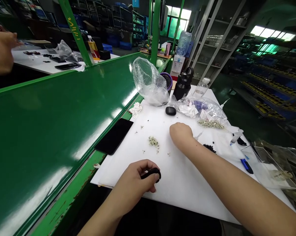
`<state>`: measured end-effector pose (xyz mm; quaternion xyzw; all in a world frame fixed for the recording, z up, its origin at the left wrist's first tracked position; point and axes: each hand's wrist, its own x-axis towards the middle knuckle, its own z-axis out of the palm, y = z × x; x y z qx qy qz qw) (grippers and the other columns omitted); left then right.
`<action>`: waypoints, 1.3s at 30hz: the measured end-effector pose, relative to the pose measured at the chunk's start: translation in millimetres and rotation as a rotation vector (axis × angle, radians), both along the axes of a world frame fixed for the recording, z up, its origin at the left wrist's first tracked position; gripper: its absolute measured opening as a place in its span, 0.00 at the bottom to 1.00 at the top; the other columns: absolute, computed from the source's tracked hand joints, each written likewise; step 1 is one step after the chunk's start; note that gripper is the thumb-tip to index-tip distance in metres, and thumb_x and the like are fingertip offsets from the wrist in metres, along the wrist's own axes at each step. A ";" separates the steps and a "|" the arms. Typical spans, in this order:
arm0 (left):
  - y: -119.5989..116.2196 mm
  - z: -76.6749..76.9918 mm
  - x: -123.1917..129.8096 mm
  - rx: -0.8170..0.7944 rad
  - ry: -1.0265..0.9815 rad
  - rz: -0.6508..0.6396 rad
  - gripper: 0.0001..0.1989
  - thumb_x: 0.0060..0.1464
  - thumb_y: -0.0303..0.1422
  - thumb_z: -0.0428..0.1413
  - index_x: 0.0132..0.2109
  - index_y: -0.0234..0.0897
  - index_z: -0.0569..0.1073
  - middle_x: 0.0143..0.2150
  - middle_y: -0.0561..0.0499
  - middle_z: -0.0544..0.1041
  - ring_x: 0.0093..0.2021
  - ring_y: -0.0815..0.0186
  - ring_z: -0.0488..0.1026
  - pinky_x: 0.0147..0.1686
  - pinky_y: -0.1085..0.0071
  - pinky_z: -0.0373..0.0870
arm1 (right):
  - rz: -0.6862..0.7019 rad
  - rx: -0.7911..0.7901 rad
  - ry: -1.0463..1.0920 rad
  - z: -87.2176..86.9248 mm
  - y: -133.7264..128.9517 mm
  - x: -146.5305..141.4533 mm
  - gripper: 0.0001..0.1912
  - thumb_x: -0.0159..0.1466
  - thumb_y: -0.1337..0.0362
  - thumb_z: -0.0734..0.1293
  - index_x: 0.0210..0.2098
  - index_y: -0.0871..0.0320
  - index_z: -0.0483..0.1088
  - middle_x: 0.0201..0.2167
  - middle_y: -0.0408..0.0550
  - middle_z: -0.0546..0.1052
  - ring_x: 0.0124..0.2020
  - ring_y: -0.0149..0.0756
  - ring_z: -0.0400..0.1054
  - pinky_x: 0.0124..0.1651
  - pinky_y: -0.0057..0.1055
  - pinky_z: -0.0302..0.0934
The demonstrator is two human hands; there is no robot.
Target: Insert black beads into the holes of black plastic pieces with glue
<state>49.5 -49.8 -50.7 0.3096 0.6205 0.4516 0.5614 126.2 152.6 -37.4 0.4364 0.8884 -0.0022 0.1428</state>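
Left hand: the left hand (135, 183) sits at the near edge of the white sheet (177, 183), fingers curled tight around a small black curved part (151, 173), thumb and forefinger pinching it.
Right hand: the right hand (181, 134) reaches out over the middle of the sheet, knuckles up and fingers folded under; I cannot tell whether they are pinched on anything, since the palm hides the tips.
Nearest pieces: a small cluster of pale tiny parts (153, 142) lies just left of the right hand, with a few strays scattered near it.
Other piles: a heap of pale parts (210, 124) and a patch of black grains (209, 148) lie to the right, near the wrist.
Step in hand: judging by the pose, 1 hand holds the black part ready while the other picks a tiny piece off the sheet.
Next move: it would call for a fine fingertip pinch on 1 single piece, then bringing both hands together without loosening the left grip.
Surroundings: a black phone (114, 136) lies at the sheet's left edge beside the green conveyor (51, 111); a clear bag (149, 82) and a black bottle (183, 85) stand at the far end.
Another person: a hand (0, 49) shows at the upper left, well apart.
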 end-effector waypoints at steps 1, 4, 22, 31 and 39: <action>0.3 1.1 -0.4 0.003 -0.002 -0.003 0.07 0.51 0.33 0.58 0.36 0.34 0.72 0.31 0.54 0.71 0.26 0.71 0.70 0.32 0.72 0.68 | -0.007 0.002 0.024 1.8 0.1 0.9 0.14 0.66 0.58 0.65 0.44 0.64 0.71 0.44 0.52 0.75 0.45 0.39 0.71 0.48 0.41 0.66; 0.3 2.2 -1.5 0.015 -0.010 -0.009 0.07 0.51 0.32 0.58 0.36 0.33 0.72 0.31 0.54 0.70 0.26 0.72 0.70 0.31 0.72 0.67 | -0.011 -0.001 0.128 10.5 -7.6 10.2 0.09 0.65 0.63 0.66 0.38 0.65 0.73 0.40 0.55 0.76 0.43 0.40 0.71 0.45 0.39 0.66; 20.0 23.1 36.1 -0.013 0.064 -0.172 0.08 0.53 0.34 0.58 0.40 0.38 0.73 0.34 0.52 0.77 0.31 0.66 0.74 0.34 0.70 0.74 | -0.339 -0.983 1.226 -10.9 -97.2 142.7 0.11 0.57 0.57 0.72 0.34 0.59 0.76 0.25 0.45 0.74 0.27 0.29 0.65 0.30 0.26 0.61; 30.1 34.2 51.0 -0.082 0.232 -0.226 0.10 0.51 0.36 0.59 0.41 0.38 0.75 0.34 0.51 0.79 0.30 0.65 0.75 0.31 0.70 0.73 | -0.231 -0.863 1.172 -5.2 -93.3 160.0 0.08 0.62 0.59 0.68 0.36 0.56 0.76 0.28 0.43 0.74 0.29 0.30 0.65 0.32 0.27 0.61; 35.7 39.1 59.2 -0.093 0.298 -0.258 0.10 0.52 0.36 0.58 0.41 0.40 0.75 0.34 0.52 0.79 0.32 0.64 0.74 0.31 0.71 0.71 | -0.211 -0.779 1.165 -6.2 -91.9 167.6 0.03 0.60 0.66 0.68 0.34 0.55 0.76 0.30 0.42 0.76 0.32 0.31 0.68 0.35 0.28 0.63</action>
